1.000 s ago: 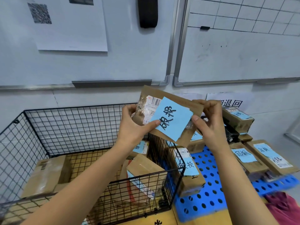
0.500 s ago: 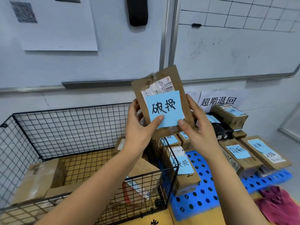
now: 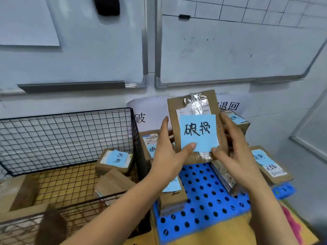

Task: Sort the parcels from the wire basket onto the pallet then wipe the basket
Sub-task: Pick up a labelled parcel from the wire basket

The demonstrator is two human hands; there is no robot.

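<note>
Parcel (image 3: 196, 110) with a blue note (image 3: 198, 133) stands upright over the blue pallet (image 3: 203, 197), at 3 o'clock of the wire basket (image 3: 70, 135). Gripping its lower edge, the left hand (image 3: 168, 156) pinches at 7 o'clock and the right hand (image 3: 235, 156) at 5 o'clock, both thumbs on the front.

Matt brown cardboard, slightly fibrous, on the raised parcel (image 3: 173, 117). Across its top, a strip of clear tape (image 3: 194, 101), glossy and wrinkled, catching the light. Stuck to the front, a pale blue paper note (image 3: 198, 132), smooth and matt, inked in black. Thin black-coated metal wire for the wire basket (image 3: 70, 131), dull in finish. Bright blue moulded plastic for the pallet (image 3: 203, 190), smooth with a mild sheen, pierced by round holes. Behind, a smooth whiteboard (image 3: 230, 55) with faint gloss, edged in grey metal. At lower right, crumpled red cloth (image 3: 292, 225), soft and matt.
</note>
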